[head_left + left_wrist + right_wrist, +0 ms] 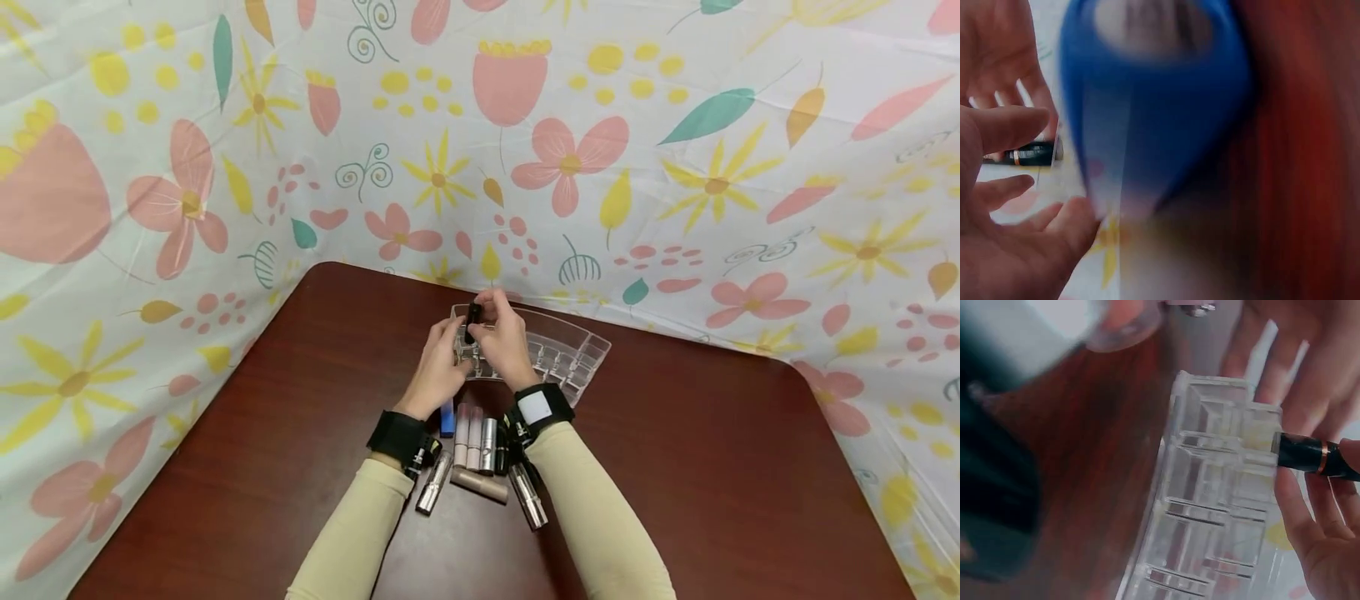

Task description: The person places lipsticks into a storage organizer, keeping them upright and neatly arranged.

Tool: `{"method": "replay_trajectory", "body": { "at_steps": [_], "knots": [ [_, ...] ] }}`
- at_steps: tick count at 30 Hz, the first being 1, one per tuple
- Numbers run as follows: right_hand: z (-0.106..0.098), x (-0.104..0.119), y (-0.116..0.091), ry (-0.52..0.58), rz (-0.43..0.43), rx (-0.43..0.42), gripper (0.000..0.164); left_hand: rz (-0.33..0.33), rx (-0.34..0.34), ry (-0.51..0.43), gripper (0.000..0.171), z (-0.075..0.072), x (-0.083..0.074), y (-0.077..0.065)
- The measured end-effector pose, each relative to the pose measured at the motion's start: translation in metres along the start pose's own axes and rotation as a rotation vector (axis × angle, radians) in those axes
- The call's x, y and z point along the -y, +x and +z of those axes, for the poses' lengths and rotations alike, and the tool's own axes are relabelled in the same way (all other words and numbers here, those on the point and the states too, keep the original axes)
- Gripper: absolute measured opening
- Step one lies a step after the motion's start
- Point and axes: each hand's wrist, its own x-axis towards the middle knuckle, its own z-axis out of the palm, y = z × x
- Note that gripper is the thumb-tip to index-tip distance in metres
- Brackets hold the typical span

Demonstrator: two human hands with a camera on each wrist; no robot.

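Note:
A black lipstick tube with a thin gold band is pinched in my right hand. It stands over the left end of a clear plastic organizer with many small compartments. In the right wrist view, one end of the black tube is at an outer compartment of the organizer. My left hand is at the organizer's left end, its fingers loosely bent and spread. A blurred blue tube fills the middle of the left wrist view.
Nearer my body, between the wrists, several cosmetic tubes lie on the brown table: a blue one, pale pink ones, silver ones and a beige one. Behind the table hangs a flowered cloth.

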Motion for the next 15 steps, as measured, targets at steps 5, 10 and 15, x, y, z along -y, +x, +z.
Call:
{"method": "replay_trajectory", "body": {
  "at_steps": [5, 10, 15],
  "knots": [
    [0.0041, -0.0011, -0.0055, 0.007, 0.02, 0.019, 0.037, -0.042, -0.004, -0.026, 0.072, 0.005, -0.0008, -0.0004],
    [0.0055, -0.001, -0.0064, -0.013, 0.057, 0.004, 0.036, -0.049, 0.0, -0.021, 0.075, 0.0043, -0.0016, -0.0003],
    [0.0052, -0.0014, -0.0067, -0.041, 0.062, 0.002, 0.035, -0.037, 0.001, -0.001, 0.077, 0.0036, 0.0007, 0.0012]
  ]
}}
